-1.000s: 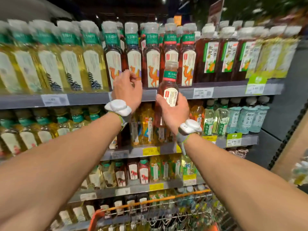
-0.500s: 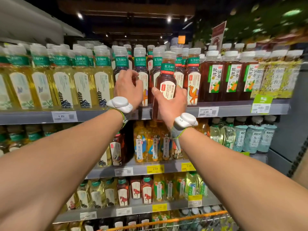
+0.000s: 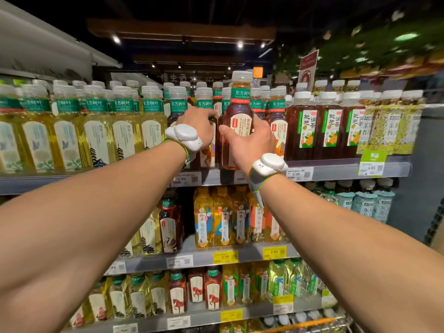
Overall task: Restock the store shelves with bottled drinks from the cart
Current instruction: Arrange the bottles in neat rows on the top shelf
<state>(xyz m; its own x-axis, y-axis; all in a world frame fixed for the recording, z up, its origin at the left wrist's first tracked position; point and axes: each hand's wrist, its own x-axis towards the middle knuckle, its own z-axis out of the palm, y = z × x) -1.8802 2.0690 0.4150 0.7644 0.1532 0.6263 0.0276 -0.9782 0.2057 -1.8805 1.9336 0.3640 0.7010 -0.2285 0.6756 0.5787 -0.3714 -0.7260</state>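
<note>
Standing upright in the right hand [image 3: 252,145], the dark amber tea bottle with a white cap and green neck band [image 3: 236,111] hangs at the front of the grey metal top shelf [image 3: 336,170]. Its base is about level with the shelf lip and its cap rises above the caps behind it. The thumb and fingers of that hand wrap the lower half of the bottle from the near side, the thumb lying across the white label.

The long axis is vertical, matching the standing row of like dark tea bottles [image 3: 277,116] directly behind, so the bottle lies ahead of and above the right wrist. The place for it lies straight back, away from the person. The coming move likely turns on whether a gap in that row lines up with the bottle.

The left hand [image 3: 199,123] is just beside it on the left. It reaches in among the front dark bottles, fingers stretched forward against them. The back of the hand hides whether they close round one, so that cannot be told. It seems placed to part or steady the row.

Further left stand pale yellow tea bottles [image 3: 96,135], further right brown bottles with green-and-orange labels [image 3: 331,126]. An orange cart rim [image 3: 300,324] shows at the bottom.
</note>
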